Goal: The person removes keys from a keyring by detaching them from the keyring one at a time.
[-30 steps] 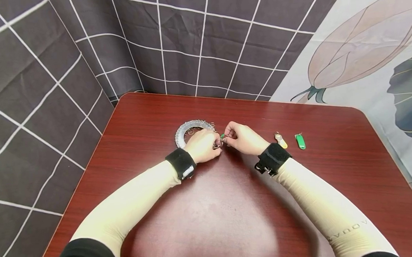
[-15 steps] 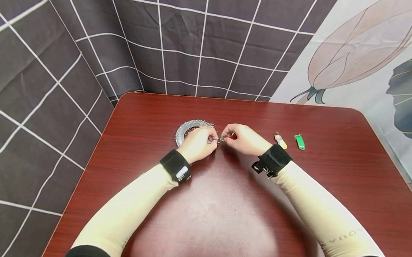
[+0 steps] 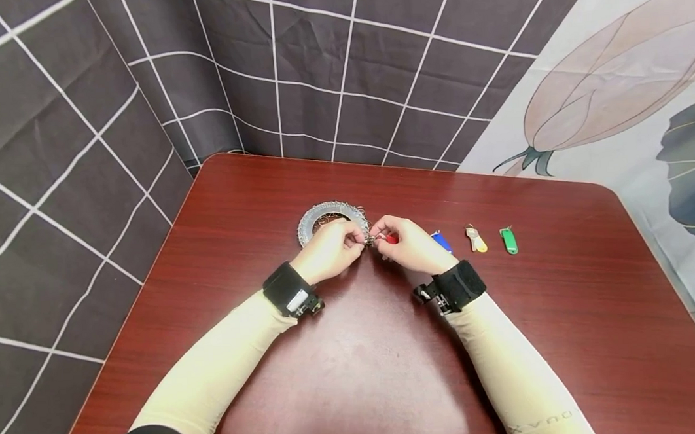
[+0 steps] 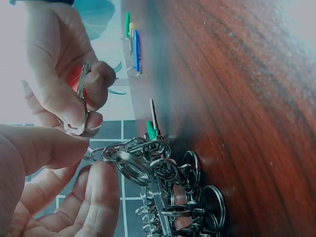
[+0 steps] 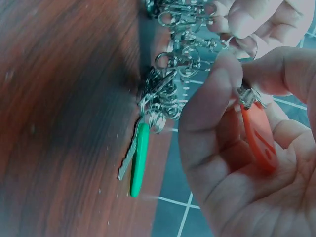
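My left hand [image 3: 328,249] pinches the small end ring of a metal swivel clasp [image 4: 111,153] between thumb and fingers. That clasp belongs to a round grey ring [image 3: 305,229] with several clasps and split rings about its edge. Close beside it, my right hand [image 3: 412,245] pinches a key [image 4: 83,91] by its head end, and a red key tag [image 5: 259,136] lies in the palm under the curled fingers. The fingertips of both hands almost meet. A green key tag [image 5: 139,160] with a key hangs from the clasps, low near the tabletop.
To the right on the brown table [image 3: 356,374] lie a blue key tag [image 3: 441,241], a key with a yellow tag [image 3: 476,239] and another green key tag [image 3: 508,240]. Dark gridded cloth [image 3: 310,61] stands behind the table's far edge.
The green tag that was between my fingertips is out of them, and the red tag now shows in my right hand. That hand has shifted slightly nearer, uncovering the blue tag.
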### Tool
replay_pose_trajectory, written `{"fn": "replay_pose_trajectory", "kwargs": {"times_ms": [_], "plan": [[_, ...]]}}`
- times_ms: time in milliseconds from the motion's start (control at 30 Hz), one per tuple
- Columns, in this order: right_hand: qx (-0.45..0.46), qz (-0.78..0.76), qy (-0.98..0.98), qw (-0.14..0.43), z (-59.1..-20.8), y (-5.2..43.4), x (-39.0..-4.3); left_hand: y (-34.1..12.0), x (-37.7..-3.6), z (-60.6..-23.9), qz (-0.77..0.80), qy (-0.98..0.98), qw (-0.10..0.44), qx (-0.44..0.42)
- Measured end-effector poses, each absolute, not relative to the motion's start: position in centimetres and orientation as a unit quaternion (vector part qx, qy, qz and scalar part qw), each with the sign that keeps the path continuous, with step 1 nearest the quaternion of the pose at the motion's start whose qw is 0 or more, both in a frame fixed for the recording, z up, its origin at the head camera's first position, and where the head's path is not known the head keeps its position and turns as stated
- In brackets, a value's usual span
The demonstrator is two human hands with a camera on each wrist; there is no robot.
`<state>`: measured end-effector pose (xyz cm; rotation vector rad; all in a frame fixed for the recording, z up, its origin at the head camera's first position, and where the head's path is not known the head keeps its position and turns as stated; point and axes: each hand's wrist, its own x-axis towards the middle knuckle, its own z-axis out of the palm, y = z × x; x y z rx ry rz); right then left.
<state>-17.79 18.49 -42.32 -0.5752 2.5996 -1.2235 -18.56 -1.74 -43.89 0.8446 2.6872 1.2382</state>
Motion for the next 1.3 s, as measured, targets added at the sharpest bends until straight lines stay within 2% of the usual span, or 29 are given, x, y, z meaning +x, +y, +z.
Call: {"fn": "replay_pose_trajectory", "kwargs": {"times_ms": [333,767,1300], "plan": [[-0.188,-0.424,0.883,0.071,-42.79,18.25,-17.46,-1.96,-18.49,-43.82,0.403,0.874,0.022,0.270],[-0.165,-0.460,0.867,0.094,-42.68,18.66,-17.41,-2.28,-18.43,-44.20,0.419,0.872,0.020,0.251],[-0.189,-0.426,0.881,0.085,-43.38,18.34,-17.45,-2.15,-18.45,-44.21,0.421,0.874,0.011,0.243]]}}
